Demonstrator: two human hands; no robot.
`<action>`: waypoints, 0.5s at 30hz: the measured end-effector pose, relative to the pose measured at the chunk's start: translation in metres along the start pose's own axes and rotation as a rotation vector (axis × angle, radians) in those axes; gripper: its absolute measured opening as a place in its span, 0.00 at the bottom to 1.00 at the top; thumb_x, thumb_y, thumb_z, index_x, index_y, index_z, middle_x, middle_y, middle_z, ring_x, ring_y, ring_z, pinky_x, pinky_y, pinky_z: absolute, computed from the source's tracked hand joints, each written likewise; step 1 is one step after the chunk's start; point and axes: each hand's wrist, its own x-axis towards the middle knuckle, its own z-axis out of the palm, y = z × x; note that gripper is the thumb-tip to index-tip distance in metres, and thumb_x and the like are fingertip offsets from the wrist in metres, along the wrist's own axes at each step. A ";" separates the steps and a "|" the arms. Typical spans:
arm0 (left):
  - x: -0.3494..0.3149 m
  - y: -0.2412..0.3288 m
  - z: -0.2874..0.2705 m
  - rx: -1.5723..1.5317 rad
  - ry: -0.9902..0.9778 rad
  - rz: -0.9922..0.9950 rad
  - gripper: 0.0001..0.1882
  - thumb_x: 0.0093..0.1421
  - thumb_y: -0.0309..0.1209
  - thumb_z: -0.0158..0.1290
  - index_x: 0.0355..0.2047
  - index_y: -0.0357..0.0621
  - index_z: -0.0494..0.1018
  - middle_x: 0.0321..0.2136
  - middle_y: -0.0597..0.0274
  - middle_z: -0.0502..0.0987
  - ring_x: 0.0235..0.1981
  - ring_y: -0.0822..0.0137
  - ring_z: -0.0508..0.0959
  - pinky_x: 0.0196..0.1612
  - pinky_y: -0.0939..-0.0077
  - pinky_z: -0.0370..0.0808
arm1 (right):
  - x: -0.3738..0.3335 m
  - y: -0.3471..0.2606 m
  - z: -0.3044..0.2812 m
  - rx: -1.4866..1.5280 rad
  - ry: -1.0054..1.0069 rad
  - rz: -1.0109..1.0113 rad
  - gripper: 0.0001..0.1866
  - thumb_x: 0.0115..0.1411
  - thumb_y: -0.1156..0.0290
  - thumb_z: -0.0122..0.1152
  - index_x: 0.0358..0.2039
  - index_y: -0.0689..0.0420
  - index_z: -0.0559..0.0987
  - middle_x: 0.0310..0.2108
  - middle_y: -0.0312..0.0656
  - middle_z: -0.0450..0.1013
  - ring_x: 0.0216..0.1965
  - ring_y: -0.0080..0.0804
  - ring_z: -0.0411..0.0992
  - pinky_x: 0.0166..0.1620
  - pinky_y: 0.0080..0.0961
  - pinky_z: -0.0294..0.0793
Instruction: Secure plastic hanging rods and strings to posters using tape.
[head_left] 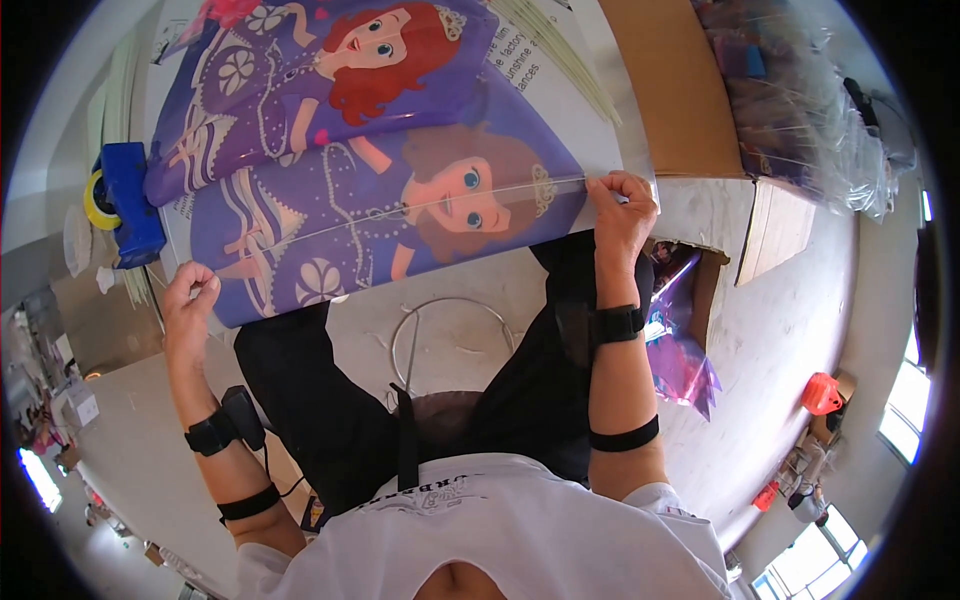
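A purple plastic film sheet (pixel 300 235), printed with a cartoon girl in a tiara, lies over the near part of the work surface and hangs past its front edge. Across it a thin pale strip (pixel 390 213) runs straight from hand to hand; whether it is tape or a slim rod I cannot tell. Fingers pinched, my left hand (pixel 188 300) has its left end beside the sheet's lower left corner. My right hand (pixel 625 205) pinches the other end at the sheet's right edge. A second printed sheet (pixel 300 90) lies farther back, its near edge curled.
A blue tape dispenser (pixel 135 205) with yellow tape stands at the left. Slender pale sticks (pixel 560 55) lie at the back right. Beyond them is a cardboard box (pixel 680 90) beside clear plastic bags (pixel 800 100). Purple film (pixel 680 350) spills from a box below, by my right knee.
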 end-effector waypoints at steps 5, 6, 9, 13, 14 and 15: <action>0.005 -0.006 -0.002 -0.127 -0.041 0.000 0.04 0.55 0.25 0.50 0.24 0.41 0.66 0.22 0.73 0.64 0.26 0.80 0.62 0.32 0.85 0.59 | -0.001 0.003 0.003 -0.039 0.003 -0.006 0.07 0.41 0.73 0.68 0.20 0.59 0.77 0.30 0.40 0.71 0.37 0.37 0.67 0.44 0.30 0.65; 0.005 -0.004 -0.001 -0.127 -0.042 -0.001 0.04 0.55 0.25 0.50 0.24 0.41 0.66 0.22 0.73 0.64 0.26 0.80 0.62 0.32 0.85 0.59 | -0.001 0.003 0.003 -0.065 0.008 0.001 0.07 0.41 0.72 0.68 0.19 0.59 0.77 0.31 0.40 0.71 0.38 0.37 0.67 0.44 0.30 0.65; 0.003 0.001 0.003 -0.152 -0.035 -0.013 0.04 0.56 0.25 0.50 0.24 0.42 0.67 0.21 0.74 0.64 0.24 0.80 0.62 0.30 0.85 0.59 | 0.000 0.004 0.004 -0.088 0.006 0.002 0.07 0.42 0.72 0.68 0.19 0.59 0.78 0.31 0.40 0.71 0.38 0.38 0.67 0.44 0.31 0.65; 0.007 -0.003 0.005 -0.161 -0.032 0.007 0.04 0.56 0.25 0.50 0.25 0.41 0.68 0.20 0.74 0.64 0.23 0.81 0.62 0.28 0.85 0.59 | -0.001 0.001 0.006 -0.115 0.011 0.000 0.07 0.42 0.71 0.68 0.19 0.59 0.78 0.32 0.40 0.71 0.38 0.38 0.67 0.44 0.31 0.65; 0.006 -0.005 0.004 -0.171 -0.035 0.001 0.04 0.56 0.25 0.50 0.25 0.41 0.68 0.20 0.74 0.64 0.23 0.81 0.62 0.28 0.85 0.59 | -0.002 0.001 0.008 -0.149 0.015 -0.016 0.08 0.42 0.71 0.68 0.19 0.58 0.77 0.32 0.40 0.72 0.38 0.38 0.67 0.44 0.32 0.65; 0.007 -0.007 0.003 -0.168 -0.029 -0.006 0.04 0.56 0.25 0.50 0.25 0.41 0.68 0.20 0.74 0.64 0.23 0.81 0.62 0.28 0.85 0.59 | -0.003 0.001 0.011 -0.180 0.018 -0.033 0.08 0.42 0.70 0.68 0.19 0.58 0.77 0.31 0.40 0.72 0.38 0.39 0.67 0.45 0.33 0.65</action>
